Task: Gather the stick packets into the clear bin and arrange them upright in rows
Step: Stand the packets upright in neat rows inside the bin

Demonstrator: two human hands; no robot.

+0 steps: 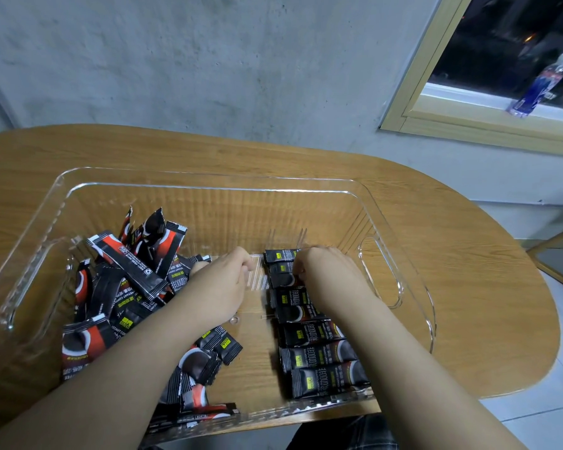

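Black-and-red stick packets (pixel 134 271) fill the clear bin (pixel 208 185); both hands' grip unclear.

- Clear rectangular plastic bin (pixel 394 222) sat on the table.
- Black-and-red stick packets (pixel 134 271) lay jumbled at its left.
- Black yellow-labelled stick packets (pixel 316 352) stood rowed at right.

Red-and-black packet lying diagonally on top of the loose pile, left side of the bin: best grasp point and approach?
Probably pinch the red-and-black packet across its narrow width near the upper-left crimped end, coming from above. It lies on top of the loose pile with that end raised and uncovered; its lower end sits close to the left hand and the bin wall blocks side approaches.
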